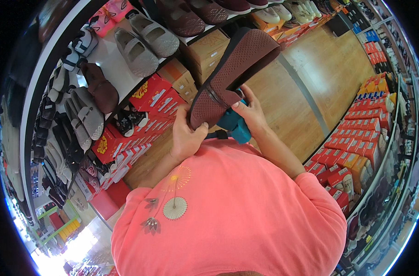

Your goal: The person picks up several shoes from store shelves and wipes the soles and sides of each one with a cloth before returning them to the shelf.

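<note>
A brown-red knit shoe (226,79) with a dark sole is held up in front of my chest, its toe low and its heel pointing up and to the right. My left hand (188,132) grips the toe end, with the thumb on the upper. My right hand (250,112) holds the shoe near its opening, thumb against the strap side. A teal object (238,127) hangs beneath the shoe beside my right palm; what it is I cannot tell. Part of the fingers of both hands is hidden behind the shoe.
A white shelf (107,65) on the left carries grey mesh shoes (137,51) and other pairs. Red shoeboxes (154,95) and brown cartons (207,50) are stacked under it. Wooden floor (299,89) lies beyond my hands. More red boxes (354,138) line the right side.
</note>
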`<state>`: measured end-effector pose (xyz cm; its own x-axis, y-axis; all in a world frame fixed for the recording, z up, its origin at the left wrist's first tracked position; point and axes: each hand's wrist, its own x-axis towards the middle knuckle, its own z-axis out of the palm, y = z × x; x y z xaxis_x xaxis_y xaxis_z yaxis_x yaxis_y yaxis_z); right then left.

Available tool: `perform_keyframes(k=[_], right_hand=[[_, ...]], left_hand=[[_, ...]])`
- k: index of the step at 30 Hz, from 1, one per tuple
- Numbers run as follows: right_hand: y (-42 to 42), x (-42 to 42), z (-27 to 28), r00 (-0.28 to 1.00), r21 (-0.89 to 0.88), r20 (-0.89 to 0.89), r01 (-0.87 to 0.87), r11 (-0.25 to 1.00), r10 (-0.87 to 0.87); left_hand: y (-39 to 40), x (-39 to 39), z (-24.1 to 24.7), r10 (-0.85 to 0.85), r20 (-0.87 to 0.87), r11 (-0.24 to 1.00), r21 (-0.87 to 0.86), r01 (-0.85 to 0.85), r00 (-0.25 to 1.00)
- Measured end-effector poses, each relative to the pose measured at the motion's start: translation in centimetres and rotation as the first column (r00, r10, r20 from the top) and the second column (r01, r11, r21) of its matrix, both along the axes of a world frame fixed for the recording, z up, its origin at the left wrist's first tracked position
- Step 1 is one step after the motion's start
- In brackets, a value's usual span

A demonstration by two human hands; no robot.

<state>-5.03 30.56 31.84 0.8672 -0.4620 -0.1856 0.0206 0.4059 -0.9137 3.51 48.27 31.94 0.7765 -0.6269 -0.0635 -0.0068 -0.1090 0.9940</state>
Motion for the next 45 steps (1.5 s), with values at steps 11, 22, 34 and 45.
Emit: perform_keyframes(k=[11,22,34,45], right_hand=[[-4.2,-2.7,-0.7,0.958,-0.271,0.089,-0.24,0.932,0.272],[-2.9,-2.1,-1.4,0.962,-0.205,-0.255,-0.15,0.967,0.095],[-1.3,-2.2,4.8,0.9,-0.849,0.209,-0.027,0.528,0.382],[-2.5,-2.8,-2.3,0.995,-0.934,-0.063,-0.031,0.357,-0.08]], left_hand=[[-0.7,-0.2,0.8,-0.51,-0.389,0.849,-0.371,0.376,0.767],[-1.4,0.2,-1.2,-0.436,-0.766,0.874,-0.485,0.021,0.472],[-3.6,1.0,-1.0,-0.365,-0.847,0.891,-0.438,-0.118,0.386],[-3.0,1.3,-1.7,-0.483,-0.827,0.804,-0.549,-0.228,0.289]])
